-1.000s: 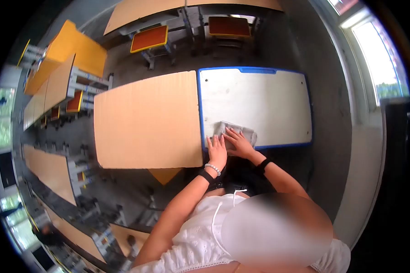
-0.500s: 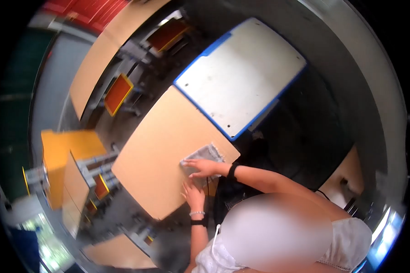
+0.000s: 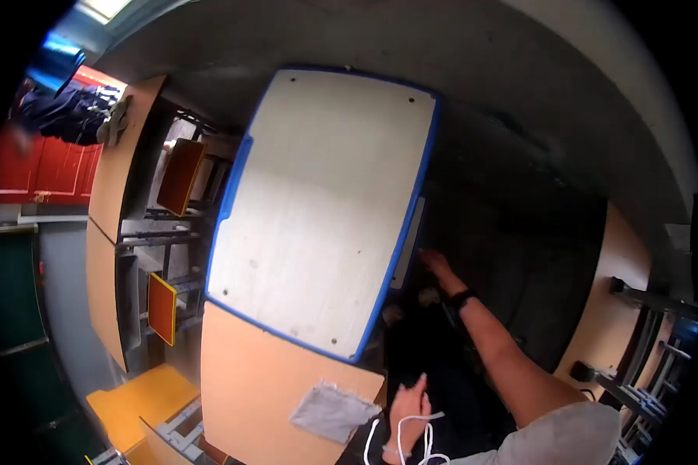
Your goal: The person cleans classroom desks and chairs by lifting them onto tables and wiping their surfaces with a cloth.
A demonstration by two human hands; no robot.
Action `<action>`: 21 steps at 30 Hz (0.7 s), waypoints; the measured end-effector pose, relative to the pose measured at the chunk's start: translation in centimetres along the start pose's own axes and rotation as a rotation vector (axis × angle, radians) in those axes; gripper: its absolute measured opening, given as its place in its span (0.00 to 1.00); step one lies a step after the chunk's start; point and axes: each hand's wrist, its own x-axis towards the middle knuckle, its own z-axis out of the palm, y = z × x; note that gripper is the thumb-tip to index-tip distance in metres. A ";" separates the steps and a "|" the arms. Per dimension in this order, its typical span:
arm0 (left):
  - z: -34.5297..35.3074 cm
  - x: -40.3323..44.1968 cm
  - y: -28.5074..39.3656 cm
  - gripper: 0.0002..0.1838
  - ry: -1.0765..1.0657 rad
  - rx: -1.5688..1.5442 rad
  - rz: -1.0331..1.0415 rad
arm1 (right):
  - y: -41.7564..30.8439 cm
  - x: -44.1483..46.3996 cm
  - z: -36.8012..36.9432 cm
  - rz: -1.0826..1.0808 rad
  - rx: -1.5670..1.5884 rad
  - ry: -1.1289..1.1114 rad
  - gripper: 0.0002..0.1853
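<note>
My left hand (image 3: 411, 409), with a beaded bracelet at the wrist, is by the near edge of a wooden-topped desk (image 3: 248, 372). One finger points up and nothing shows in its grip. White cords (image 3: 429, 438) hang in front of it. Just left of it a crumpled grey cloth (image 3: 333, 411) lies on the desktop. My right hand (image 3: 436, 265), a black band on its wrist, stretches far forward with fingers extended. Its fingertips are close to a white, blue-edged chair part (image 3: 408, 248) beside the white desk; whether they touch is unclear.
A white desk (image 3: 318, 201) with a blue rim adjoins the wooden one. Chairs with orange and yellow boards (image 3: 163, 308) stand at left by more desks (image 3: 105, 287). Another person (image 3: 70, 112) is at the upper left. A further desk (image 3: 609, 271) stands at right, with dark floor between.
Both hands have left the grey cloth, which stays on the wooden desk. The right hand has reached forward along the white desk; the left has drawn back. The view has turned.
</note>
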 end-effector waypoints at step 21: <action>9.4 14.5 -14.4 0.29 -0.279 -0.015 -0.379 | 9.0 4.7 -7.4 0.111 0.283 0.121 0.33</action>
